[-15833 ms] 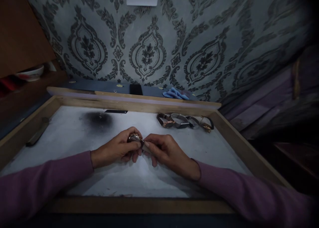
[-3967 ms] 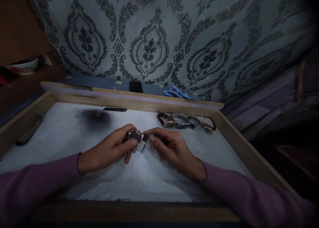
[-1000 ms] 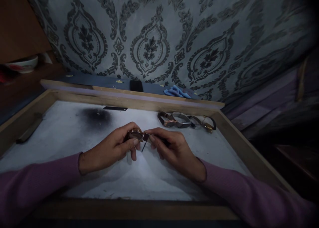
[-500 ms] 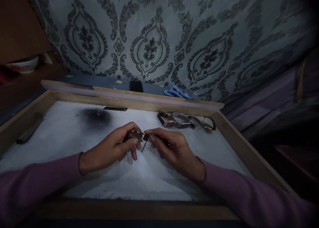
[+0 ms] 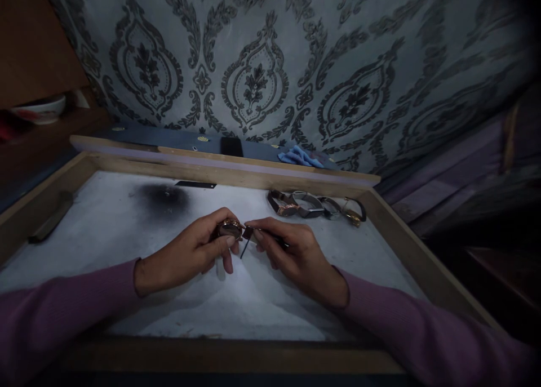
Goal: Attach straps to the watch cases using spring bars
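Note:
My left hand (image 5: 192, 249) is closed on a round wristwatch (image 5: 229, 228) with a rose-gold rim, the thumb lying along its near side. Close to the watch's right side, my right hand (image 5: 291, 252) pinches a dark brown watch strap (image 5: 248, 232) between thumb and forefinger. A thin dark rod (image 5: 244, 248) slants down below the strap end; whether my right hand also grips it, I cannot make out. The strap end and the watch case almost meet, and it is unclear if they are joined. More of the dark strap runs back under my right fingers.
A wooden-framed tray (image 5: 236, 172) with a white floor surrounds the work. Several watches (image 5: 310, 204) stand in a row at its back right. A flat black strip (image 5: 195, 185) lies at the back, a dark long piece (image 5: 51, 221) at left. Behind the frame is a blue cloth (image 5: 300, 156).

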A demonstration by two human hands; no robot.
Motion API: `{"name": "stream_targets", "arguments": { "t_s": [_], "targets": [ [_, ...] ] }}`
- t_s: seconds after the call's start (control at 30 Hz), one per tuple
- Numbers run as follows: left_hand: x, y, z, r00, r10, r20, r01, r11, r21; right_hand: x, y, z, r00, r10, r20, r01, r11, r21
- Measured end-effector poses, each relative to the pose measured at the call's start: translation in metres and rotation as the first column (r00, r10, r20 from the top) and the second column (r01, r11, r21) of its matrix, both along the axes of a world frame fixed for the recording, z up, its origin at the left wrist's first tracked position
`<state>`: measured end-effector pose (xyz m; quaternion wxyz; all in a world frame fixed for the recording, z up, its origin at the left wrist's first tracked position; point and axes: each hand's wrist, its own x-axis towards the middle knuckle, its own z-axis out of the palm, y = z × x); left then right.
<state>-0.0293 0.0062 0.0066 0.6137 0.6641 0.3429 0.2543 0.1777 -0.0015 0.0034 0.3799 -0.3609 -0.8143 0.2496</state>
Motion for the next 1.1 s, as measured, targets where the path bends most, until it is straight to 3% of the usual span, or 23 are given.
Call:
{"name": "stream_targets", "arguments": {
  "t_s": [0.6, 0.8, 1.1],
  "targets": [
    [0.003, 0.0, -0.004, 0.994, 0.015, 0.105, -0.005, 0.996, -0.093, -0.002, -0.003, -0.001, 0.998, 0.037, 0.047, -0.041, 0.996, 0.081],
    [0.004, 0.001, -0.009, 0.982, 0.052, 0.182, -0.011, 0.976, -0.219, -0.003, -0.003, -0.003, 0.998, 0.049, 0.038, -0.051, 0.998, 0.044],
    [0.002, 0.005, -0.012, 0.964, 0.005, 0.266, 0.089, 0.936, -0.341, -0.001, -0.005, 0.0, 0.995, 0.07, 0.073, -0.075, 0.995, 0.061]
  ]
}}
